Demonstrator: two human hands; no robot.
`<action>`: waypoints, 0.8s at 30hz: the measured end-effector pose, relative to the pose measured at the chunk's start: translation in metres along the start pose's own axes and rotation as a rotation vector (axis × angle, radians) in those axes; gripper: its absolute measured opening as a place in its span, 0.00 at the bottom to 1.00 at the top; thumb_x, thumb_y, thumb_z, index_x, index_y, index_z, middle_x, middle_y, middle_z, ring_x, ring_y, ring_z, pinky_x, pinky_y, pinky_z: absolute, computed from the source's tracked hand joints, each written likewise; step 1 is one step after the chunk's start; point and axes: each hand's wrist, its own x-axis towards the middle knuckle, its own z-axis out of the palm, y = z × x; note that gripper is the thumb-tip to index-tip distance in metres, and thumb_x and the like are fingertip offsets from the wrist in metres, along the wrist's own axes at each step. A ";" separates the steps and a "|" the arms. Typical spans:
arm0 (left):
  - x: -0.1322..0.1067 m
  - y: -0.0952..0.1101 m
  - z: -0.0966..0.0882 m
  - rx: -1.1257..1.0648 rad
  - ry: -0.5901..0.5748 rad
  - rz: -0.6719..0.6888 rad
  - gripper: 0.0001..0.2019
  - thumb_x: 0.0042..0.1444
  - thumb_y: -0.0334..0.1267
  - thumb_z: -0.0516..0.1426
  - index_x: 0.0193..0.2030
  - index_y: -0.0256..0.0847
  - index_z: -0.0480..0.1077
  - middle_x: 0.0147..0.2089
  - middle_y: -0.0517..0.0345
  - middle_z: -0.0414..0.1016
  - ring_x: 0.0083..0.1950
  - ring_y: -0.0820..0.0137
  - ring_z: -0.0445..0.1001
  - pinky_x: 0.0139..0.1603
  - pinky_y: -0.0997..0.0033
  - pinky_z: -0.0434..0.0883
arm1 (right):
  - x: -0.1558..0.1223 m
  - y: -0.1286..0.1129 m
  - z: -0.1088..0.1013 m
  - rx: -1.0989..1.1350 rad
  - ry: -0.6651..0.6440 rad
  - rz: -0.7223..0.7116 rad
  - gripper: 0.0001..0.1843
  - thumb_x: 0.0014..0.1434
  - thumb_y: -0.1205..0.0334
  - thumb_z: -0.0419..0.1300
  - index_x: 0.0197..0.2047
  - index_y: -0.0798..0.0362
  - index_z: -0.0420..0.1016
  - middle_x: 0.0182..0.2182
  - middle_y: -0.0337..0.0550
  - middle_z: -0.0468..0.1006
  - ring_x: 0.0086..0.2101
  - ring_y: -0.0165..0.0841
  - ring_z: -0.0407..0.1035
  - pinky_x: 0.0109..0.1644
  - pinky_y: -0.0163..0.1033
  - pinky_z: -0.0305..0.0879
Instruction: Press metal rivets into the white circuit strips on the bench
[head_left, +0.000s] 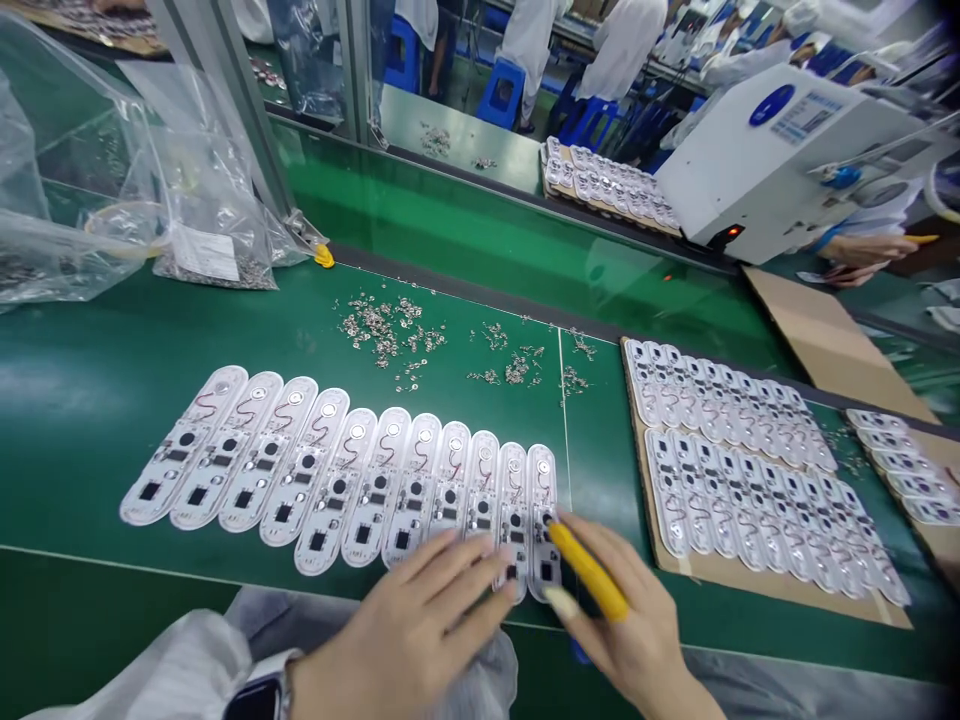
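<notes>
A row of white oblong circuit boards (363, 535) lies side by side, each with black components and a thin red wire. My left hand (420, 620) rests over the lower ends of boards near the row's right side, fingers stretched out and partly covering them. In my right hand (637, 620) is a slim yellow tool (589, 570), pinched between thumb and fingers; its exact kind is unclear. That hand is at the rightmost board (544, 490), its thumb beside the board's lower end. Beyond the row lie loose small metal parts (379, 330) in scattered heaps.
Cardboard trays (675, 565) of similar boards lie to the right. Clear plastic bags (210, 190) stand at the left, beside a metal post. A green partition (465, 240) runs along the back. Past it are a white machine (780, 150) and another person's hands (862, 255).
</notes>
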 end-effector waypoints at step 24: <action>-0.023 -0.013 -0.004 0.127 0.043 0.349 0.14 0.64 0.28 0.48 0.50 0.36 0.74 0.52 0.54 0.76 0.54 0.61 0.73 0.52 0.63 0.74 | -0.056 -0.033 0.034 -0.117 0.115 -0.215 0.19 0.69 0.69 0.43 0.47 0.53 0.76 0.47 0.38 0.79 0.60 0.37 0.56 0.61 0.41 0.62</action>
